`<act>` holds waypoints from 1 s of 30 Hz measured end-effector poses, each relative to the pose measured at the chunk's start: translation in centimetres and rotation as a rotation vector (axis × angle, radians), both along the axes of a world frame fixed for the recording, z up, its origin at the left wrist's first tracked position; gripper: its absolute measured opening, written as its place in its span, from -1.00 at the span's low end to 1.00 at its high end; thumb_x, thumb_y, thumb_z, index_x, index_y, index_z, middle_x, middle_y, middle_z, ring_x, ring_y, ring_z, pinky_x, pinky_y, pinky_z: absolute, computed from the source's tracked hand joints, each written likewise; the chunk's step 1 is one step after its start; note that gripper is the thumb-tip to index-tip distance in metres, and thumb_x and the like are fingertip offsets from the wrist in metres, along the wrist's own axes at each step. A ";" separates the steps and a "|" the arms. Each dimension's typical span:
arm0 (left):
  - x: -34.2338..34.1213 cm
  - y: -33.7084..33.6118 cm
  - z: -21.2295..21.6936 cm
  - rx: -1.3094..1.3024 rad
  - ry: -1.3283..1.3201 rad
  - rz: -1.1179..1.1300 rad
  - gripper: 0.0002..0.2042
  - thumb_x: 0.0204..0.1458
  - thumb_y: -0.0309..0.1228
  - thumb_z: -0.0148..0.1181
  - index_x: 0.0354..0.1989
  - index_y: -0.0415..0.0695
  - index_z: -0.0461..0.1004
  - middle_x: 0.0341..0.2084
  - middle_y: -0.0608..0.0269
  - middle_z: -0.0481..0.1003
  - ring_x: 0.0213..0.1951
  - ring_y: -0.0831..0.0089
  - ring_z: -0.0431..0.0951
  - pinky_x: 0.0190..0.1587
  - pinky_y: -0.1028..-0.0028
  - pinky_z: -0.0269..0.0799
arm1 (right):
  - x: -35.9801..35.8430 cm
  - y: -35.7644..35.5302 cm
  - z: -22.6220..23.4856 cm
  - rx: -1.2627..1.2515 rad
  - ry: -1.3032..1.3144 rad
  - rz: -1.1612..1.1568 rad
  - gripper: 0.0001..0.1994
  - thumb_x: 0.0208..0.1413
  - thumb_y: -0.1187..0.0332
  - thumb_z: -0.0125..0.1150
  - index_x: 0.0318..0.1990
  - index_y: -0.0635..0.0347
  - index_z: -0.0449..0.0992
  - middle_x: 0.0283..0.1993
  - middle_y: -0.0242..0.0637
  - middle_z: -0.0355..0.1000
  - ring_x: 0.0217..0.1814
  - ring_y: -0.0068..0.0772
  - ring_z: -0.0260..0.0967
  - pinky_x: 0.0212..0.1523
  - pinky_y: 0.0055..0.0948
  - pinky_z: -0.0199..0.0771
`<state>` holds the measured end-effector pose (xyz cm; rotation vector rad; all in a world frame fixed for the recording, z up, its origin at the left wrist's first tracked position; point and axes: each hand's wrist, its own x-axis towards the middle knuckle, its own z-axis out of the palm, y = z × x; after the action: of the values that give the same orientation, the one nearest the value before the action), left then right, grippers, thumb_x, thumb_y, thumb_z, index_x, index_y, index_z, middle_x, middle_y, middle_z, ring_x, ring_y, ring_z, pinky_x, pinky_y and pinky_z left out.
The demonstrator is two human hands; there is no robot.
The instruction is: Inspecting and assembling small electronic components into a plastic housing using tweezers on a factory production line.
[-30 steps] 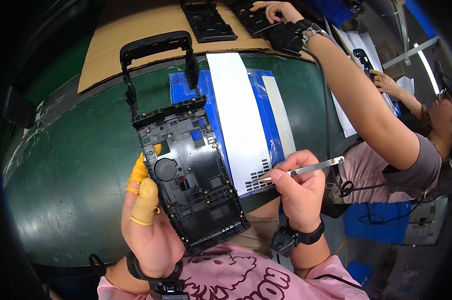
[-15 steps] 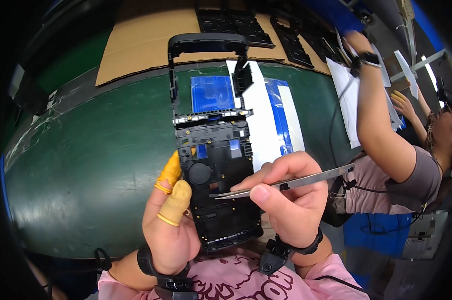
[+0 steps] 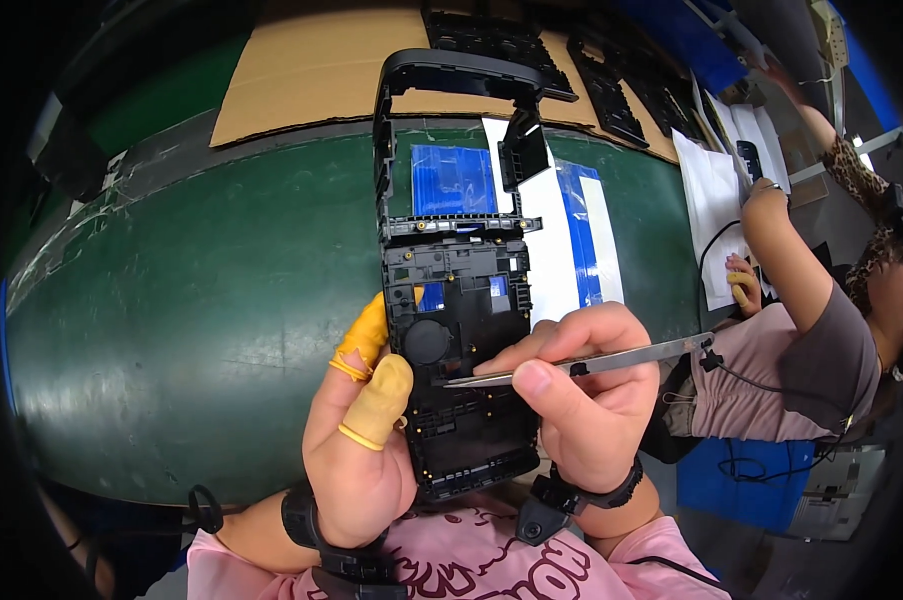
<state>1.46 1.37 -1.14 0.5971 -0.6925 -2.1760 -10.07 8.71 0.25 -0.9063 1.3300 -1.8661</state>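
A long black plastic housing [image 3: 472, 420] with an open frame at its far end is held up over the near side of the table. My left hand [image 3: 364, 450], in yellow finger cots on thumb and finger, grips its left edge. Silver tweezers [image 3: 627, 357] are pinched in my right hand [image 3: 597, 410]. Their tips meet the inner face of the housing, or hover just above it, below a round black disc [image 3: 429, 341]. Whether a small part sits between the tips is too fine to see.
Behind the housing, white strips [image 3: 604, 235] and blue film [image 3: 452, 180] lie on the green table [image 3: 202, 330]. Farther back, black housings [image 3: 497, 45] rest on cardboard [image 3: 322, 70]. At right, a co-worker's arm [image 3: 787, 245] is beside white sheets [image 3: 707, 190].
In the picture, the housing and my left hand have shifted right and slightly up. The tweezer tips sit nearer the round disc. The co-worker's raised arm has come down.
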 end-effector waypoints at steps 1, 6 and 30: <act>0.0 0.0 -0.1 0.000 0.000 0.000 -0.57 0.06 -0.35 -0.12 0.09 -0.29 0.12 -0.07 0.10 0.31 -0.05 0.38 0.34 0.04 0.42 0.19 | 0.0 0.0 0.0 0.016 0.011 0.000 -0.84 -0.06 0.63 0.10 -0.32 0.36 0.26 -0.37 -0.12 0.41 -0.34 -0.56 0.39 -0.36 -0.67 0.40; -0.1 0.0 -0.1 0.006 0.010 0.003 -0.58 0.06 -0.36 -0.12 0.08 -0.29 0.13 -0.08 0.10 0.32 -0.05 0.38 0.34 0.03 0.42 0.21 | -0.2 0.0 -0.1 0.013 0.017 0.004 -0.84 -0.07 0.62 0.12 -0.33 0.37 0.27 -0.37 -0.13 0.41 -0.34 -0.57 0.39 -0.36 -0.68 0.40; 0.5 -0.5 0.3 -0.026 0.051 -0.034 -0.47 -0.06 -0.65 -0.08 0.15 -0.28 0.00 -0.01 0.09 0.25 -0.01 0.39 0.30 0.05 0.42 0.20 | 0.5 -0.3 0.3 -0.115 -0.235 0.031 -0.81 -0.06 0.61 0.09 -0.30 0.28 0.22 -0.35 -0.05 0.42 -0.29 -0.41 0.40 -0.18 -0.45 0.41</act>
<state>1.96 0.86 -0.88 0.5174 -0.7074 -2.2028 -9.59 8.40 0.53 -0.7329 1.0704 -1.9734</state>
